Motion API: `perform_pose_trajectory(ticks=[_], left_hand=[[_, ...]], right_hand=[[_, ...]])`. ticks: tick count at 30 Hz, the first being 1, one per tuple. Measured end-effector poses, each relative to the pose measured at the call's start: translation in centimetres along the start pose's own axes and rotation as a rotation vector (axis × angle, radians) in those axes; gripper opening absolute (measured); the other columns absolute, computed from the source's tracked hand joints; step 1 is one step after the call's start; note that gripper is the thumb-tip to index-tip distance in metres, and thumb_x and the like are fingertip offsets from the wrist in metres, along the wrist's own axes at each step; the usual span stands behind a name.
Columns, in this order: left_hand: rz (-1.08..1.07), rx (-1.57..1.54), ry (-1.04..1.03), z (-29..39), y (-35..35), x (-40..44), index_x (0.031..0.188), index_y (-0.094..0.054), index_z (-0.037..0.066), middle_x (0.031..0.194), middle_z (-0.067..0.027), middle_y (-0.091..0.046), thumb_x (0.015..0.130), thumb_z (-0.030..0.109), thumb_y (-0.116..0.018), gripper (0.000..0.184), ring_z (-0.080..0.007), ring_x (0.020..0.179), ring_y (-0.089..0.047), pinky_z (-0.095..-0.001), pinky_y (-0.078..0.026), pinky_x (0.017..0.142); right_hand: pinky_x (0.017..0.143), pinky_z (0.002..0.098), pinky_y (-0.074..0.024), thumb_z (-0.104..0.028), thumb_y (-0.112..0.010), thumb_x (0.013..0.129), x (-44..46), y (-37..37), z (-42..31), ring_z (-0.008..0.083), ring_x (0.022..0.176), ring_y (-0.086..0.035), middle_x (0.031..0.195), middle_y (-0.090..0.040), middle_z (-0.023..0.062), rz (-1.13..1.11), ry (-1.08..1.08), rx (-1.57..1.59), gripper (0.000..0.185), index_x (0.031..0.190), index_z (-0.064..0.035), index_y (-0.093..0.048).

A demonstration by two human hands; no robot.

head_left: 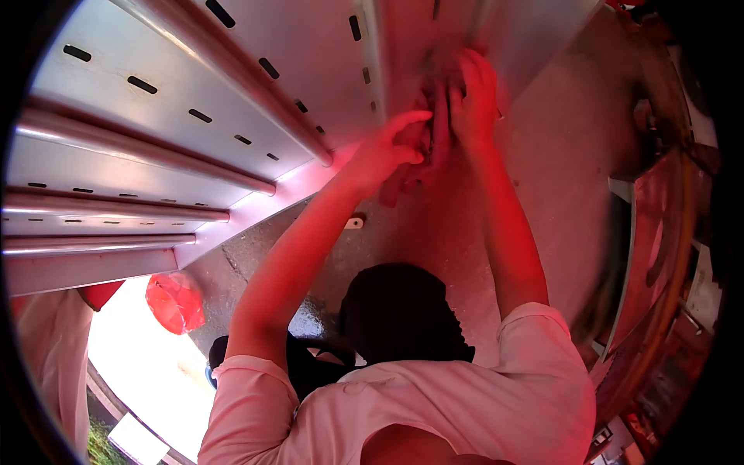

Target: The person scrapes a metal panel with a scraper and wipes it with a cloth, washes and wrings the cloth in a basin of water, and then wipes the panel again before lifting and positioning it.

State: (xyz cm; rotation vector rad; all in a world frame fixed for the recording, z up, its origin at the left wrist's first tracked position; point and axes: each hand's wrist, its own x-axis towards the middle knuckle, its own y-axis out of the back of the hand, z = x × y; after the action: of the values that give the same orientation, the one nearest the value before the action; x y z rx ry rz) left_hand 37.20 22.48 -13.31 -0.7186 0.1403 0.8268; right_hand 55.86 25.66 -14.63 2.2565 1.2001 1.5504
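Spreading its thumb and forefinger apart, the left hand (380,157) is beside a blurred, elongated object (440,128) at the foot of a slotted metal panel (170,70), while the right hand (474,97) curves its fingers at the object's other side (whether they grip it, I cannot tell). Outward from there, metal tubes (225,74) run along the panel, a small pale piece (354,223) lies on the floor (542,178), and a red plastic bag (175,304) sits near the panel's lower corner.
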Motion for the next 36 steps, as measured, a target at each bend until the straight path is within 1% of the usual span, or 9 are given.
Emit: perform_pose_trajectory(ticks=[3, 9, 14, 20, 24, 27, 31, 35, 36], left_hand=[[0.128, 0.01, 0.19, -1.6, 2.0, -0.2, 0.132, -0.045, 0.005, 0.107, -0.013, -0.057, 0.078, -0.006, -0.049, 0.055, -0.0237, 0.078, -0.061, -0.0331, -0.052, 0.069], [0.061, 0.01, 0.115, -7.1, 3.4, -1.7, 0.128, -0.048, 0.002, 0.113, -0.0109, -0.056, 0.075, -0.006, -0.052, 0.054, -0.0205, 0.103, -0.055, -0.0296, -0.048, 0.086], [0.15, 0.062, 0.07, -8.8, 4.2, 0.8, 0.127, -0.048, 0.002, 0.112, -0.0111, -0.056, 0.075, -0.006, -0.051, 0.053, -0.0216, 0.1, -0.057, -0.0306, -0.049, 0.083], [0.179, 0.103, 0.201, -7.8, 4.7, -2.6, 0.127, -0.048, 0.002, 0.106, -0.0108, -0.056, 0.074, -0.006, -0.049, 0.054, -0.0226, 0.092, -0.058, -0.0343, -0.052, 0.071], [0.1, -0.029, 0.2, -8.4, 4.6, -3.4, 0.128, -0.046, 0.002, 0.103, -0.0118, -0.056, 0.074, -0.007, -0.047, 0.055, -0.0259, 0.082, -0.062, -0.0378, -0.054, 0.063], [0.014, -0.088, 0.056, -9.7, 4.7, -2.3, 0.127, -0.046, 0.002, 0.105, -0.0134, -0.056, 0.074, -0.007, -0.047, 0.054, -0.0283, 0.077, -0.063, -0.0399, -0.054, 0.059], [0.185, -0.123, 0.174, -8.0, 4.3, -2.5, 0.126, -0.047, 0.0, 0.112, -0.0142, -0.056, 0.073, -0.009, -0.047, 0.054, -0.0259, 0.091, -0.062, -0.0369, -0.055, 0.071], [0.171, -0.065, 0.183, -8.9, 5.8, -4.4, 0.126, -0.046, 0.0, 0.115, -0.0154, -0.055, 0.073, -0.01, -0.047, 0.054, -0.0273, 0.091, -0.062, -0.0376, -0.055, 0.072], [0.138, -0.059, 0.166, -8.6, 6.2, -4.5, 0.127, -0.046, 0.0, 0.114, -0.0158, -0.055, 0.073, -0.009, -0.047, 0.054, -0.0282, 0.09, -0.063, -0.0381, -0.055, 0.072]], right_hand=[[0.094, 0.0344, -0.045, 0.012, -0.055, 0.069, -5.2, -1.9, 2.1, 0.0275, 0.109, -0.057, 0.112, -0.06, 0.0109, -0.571, -0.356, 0.245, 0.042, 0.108, -0.0056, -0.06], [0.09, 0.039, -0.0465, 0.009, -0.054, 0.07, -11.2, -0.3, 3.5, 0.0335, 0.106, -0.055, 0.115, -0.059, 0.0114, -0.387, -0.369, 0.117, 0.039, 0.106, -0.0056, -0.06], [0.091, 0.0397, -0.0452, -0.004, -0.054, 0.078, -11.4, -4.8, 4.7, 0.032, 0.111, -0.05, 0.116, -0.059, 0.009, -0.578, -0.338, -0.313, 0.032, 0.108, -0.0104, -0.063], [0.085, 0.0386, -0.0472, -0.005, -0.053, 0.078, -12.8, -6.1, 1.3, 0.0316, 0.101, -0.056, 0.105, -0.062, 0.0106, -0.606, -0.159, -0.107, 0.025, 0.099, -0.006, -0.067], [0.079, 0.039, -0.05, -0.003, -0.053, 0.075, -9.8, -5.3, 6.0, 0.0311, 0.093, -0.061, 0.097, -0.062, 0.0137, -1.275, -0.22, 0.174, 0.026, 0.095, -0.0084, -0.068], [0.08, 0.0389, -0.0498, -0.003, -0.052, 0.075, -9.5, -3.7, 5.4, 0.0311, 0.096, -0.061, 0.101, -0.061, 0.0138, -0.88, -0.341, -0.06, 0.025, 0.094, -0.0066, -0.068], [0.083, 0.0389, -0.0489, 0.0, -0.054, 0.075, -13.1, -6.5, 2.8, 0.032, 0.094, -0.058, 0.108, -0.057, 0.0135, -0.432, -0.066, -0.305, 0.023, 0.094, -0.0025, -0.066], [0.086, 0.0389, -0.0468, 0.0, -0.055, 0.075, -12.9, -5.0, 4.0, 0.0337, 0.099, -0.053, 0.11, -0.052, 0.0142, -1.049, -0.358, 0.328, 0.027, 0.1, -0.0024, -0.064], [0.086, 0.0389, -0.0469, 0.002, -0.055, 0.074, -12.8, -5.5, 4.1, 0.0334, 0.098, -0.054, 0.109, -0.052, 0.0144, -0.914, -0.326, 0.244, 0.029, 0.102, -0.0023, -0.064]])
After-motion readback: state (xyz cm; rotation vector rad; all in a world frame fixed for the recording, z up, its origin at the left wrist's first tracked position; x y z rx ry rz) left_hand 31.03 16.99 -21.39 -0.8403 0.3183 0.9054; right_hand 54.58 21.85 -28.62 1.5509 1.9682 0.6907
